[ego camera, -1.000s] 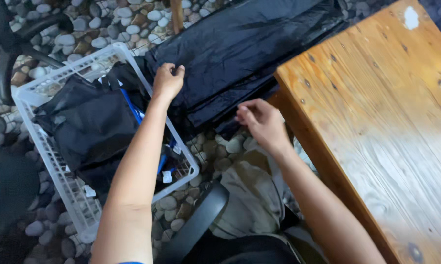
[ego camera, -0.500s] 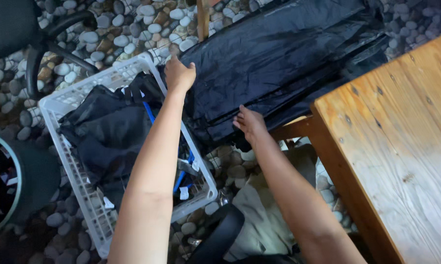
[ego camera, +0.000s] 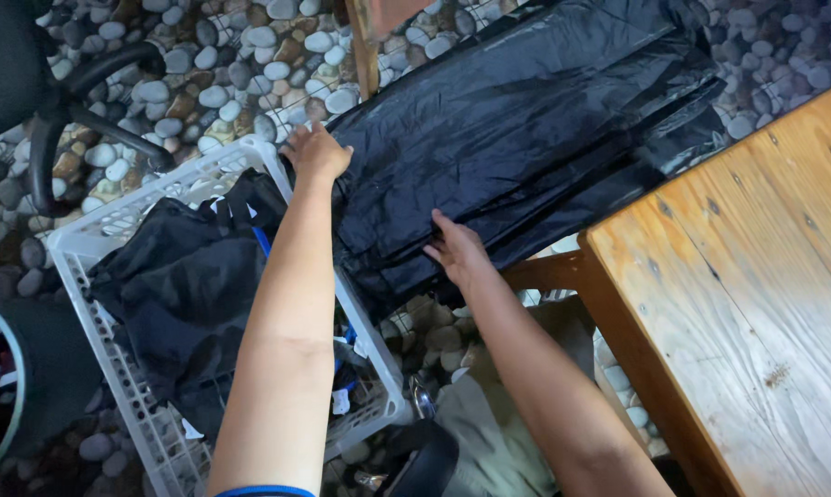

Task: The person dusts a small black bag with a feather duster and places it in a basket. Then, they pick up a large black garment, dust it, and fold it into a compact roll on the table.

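Black plastic sheet (ego camera: 526, 138) lies spread out and folded in layers at about 12 o'clock, over a wooden frame (ego camera: 549, 272) and above the pebble floor (ego camera: 194, 55). It could slide off and drop onto the stones, I think, because it looks slick and its near edge hangs loose. The left hand (ego camera: 316, 153) is flat, fingers spread, pressing on the sheet's left edge at 11 o'clock. The right hand (ego camera: 456, 248) is open too, fingers lying on the sheet's near edge, close to 12 o'clock. So the sheet sits right under both hands and reaches away from them. A white basket (ego camera: 148, 419) of dark clothes sits at 9 o'clock, and a wooden surface (ego camera: 756, 304) at 3 o'clock.
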